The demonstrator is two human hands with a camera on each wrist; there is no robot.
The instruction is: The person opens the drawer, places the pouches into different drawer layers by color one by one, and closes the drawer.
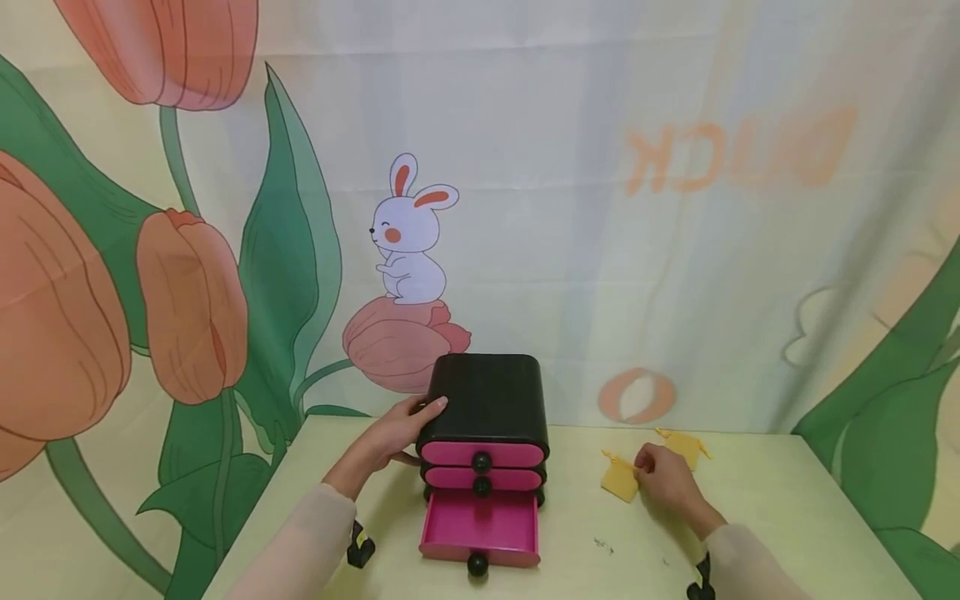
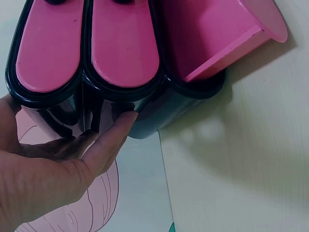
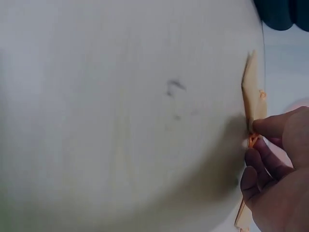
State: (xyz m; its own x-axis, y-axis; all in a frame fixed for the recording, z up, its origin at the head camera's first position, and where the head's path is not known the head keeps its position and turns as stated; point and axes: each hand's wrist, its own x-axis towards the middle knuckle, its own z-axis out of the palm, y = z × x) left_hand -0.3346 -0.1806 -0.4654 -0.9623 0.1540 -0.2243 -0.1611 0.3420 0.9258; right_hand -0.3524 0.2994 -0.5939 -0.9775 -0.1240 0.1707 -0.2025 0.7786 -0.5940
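Note:
A black drawer cabinet [image 1: 487,396] with pink drawer fronts stands on the table, its bottom drawer [image 1: 480,521] pulled out with a bare pink floor. My left hand [image 1: 397,429] rests against the cabinet's upper left side, thumb lying on top; in the left wrist view its fingers [image 2: 113,137] press along the side wall. To the right, my right hand [image 1: 667,479] pinches the edge of a small yellow drawstring pouch [image 1: 619,479] between thumb and fingertips, near an orange cord [image 3: 252,140]. A second yellow pouch [image 1: 682,448] lies just behind that hand, partly covered by it.
Small dark marks [image 1: 603,546] show on the pale table [image 1: 577,575] in front of the pouches. Behind the table hangs a curtain [image 1: 525,208] printed with tulips and a rabbit. The open drawer juts toward the front, its round black knob [image 1: 477,565] foremost.

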